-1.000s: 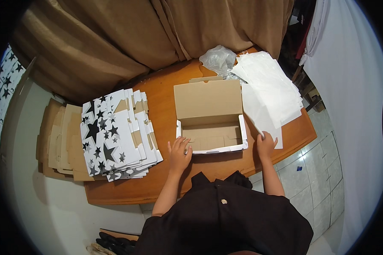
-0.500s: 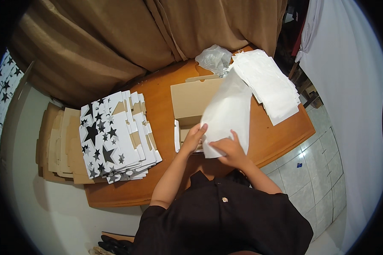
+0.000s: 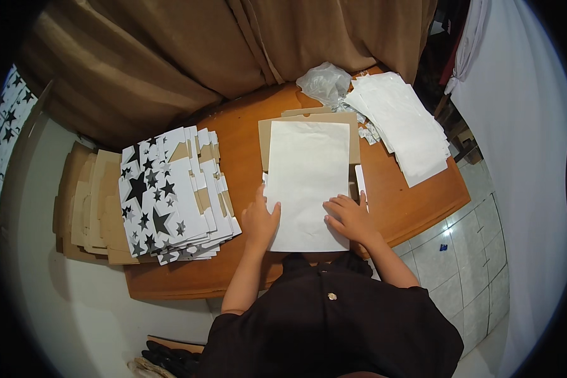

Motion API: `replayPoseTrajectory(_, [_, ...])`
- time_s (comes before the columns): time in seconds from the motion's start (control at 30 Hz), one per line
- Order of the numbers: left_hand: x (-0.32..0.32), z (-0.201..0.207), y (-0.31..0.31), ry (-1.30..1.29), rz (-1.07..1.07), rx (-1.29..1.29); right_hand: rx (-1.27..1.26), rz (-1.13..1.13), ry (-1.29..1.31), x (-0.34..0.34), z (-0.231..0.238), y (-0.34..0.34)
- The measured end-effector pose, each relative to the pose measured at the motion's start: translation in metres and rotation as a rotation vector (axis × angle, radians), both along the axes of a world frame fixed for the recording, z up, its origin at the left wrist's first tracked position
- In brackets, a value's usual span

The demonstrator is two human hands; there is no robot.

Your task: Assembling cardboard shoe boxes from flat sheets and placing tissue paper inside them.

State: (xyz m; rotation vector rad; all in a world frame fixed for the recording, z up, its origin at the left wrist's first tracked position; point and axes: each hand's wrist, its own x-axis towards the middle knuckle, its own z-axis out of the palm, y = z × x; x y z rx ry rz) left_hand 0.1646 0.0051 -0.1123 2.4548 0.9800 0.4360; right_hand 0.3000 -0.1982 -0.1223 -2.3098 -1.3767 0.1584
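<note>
A white paper sheet lies flat over an open brown cardboard box, hiding most of its inside. The box's raised lid shows above and beside the sheet, and a white side flap sticks out on the right. My left hand rests at the sheet's left edge, fingers stretched out and thumb apart. On the right edge lies my right hand, its fingers spread on the paper. Anything beneath the sheet is hidden.
Flattened star-patterned boxes lie stacked at the left, beside plain brown cardboard. A stack of white paper is at the back right. Next to it are a clear plastic bag and small packets. A brown curtain hangs behind the table.
The sheet was held bent and tilted between both hands; now it lies flat and straight over the box. My hands have spread apart to its two side edges.
</note>
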Motion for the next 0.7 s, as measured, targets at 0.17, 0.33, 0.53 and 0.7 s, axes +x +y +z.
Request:
replayPoseTrajectory(0.17, [0.016, 0.019, 0.009, -0.132, -0.357, 0.348, 0.001, -0.006, 0.028, 0.001, 0.001, -0.001])
replayPoseTrajectory(0.33, [0.056, -0.009, 0.027, 0.179, -1.005, 0.038, 0.21, -0.095, 0.044, 0.02, 0.004, 0.003])
replayPoseTrajectory(0.53, [0.085, -0.043, 0.039, 0.455, -1.063, -0.118, 0.431, -0.422, 0.02, 0.091, -0.009, 0.005])
replayPoseTrajectory(0.7, [0.099, -0.069, 0.04, 0.592, -1.086, -0.152, 0.22, -0.611, -0.012, 0.163, -0.052, 0.019])
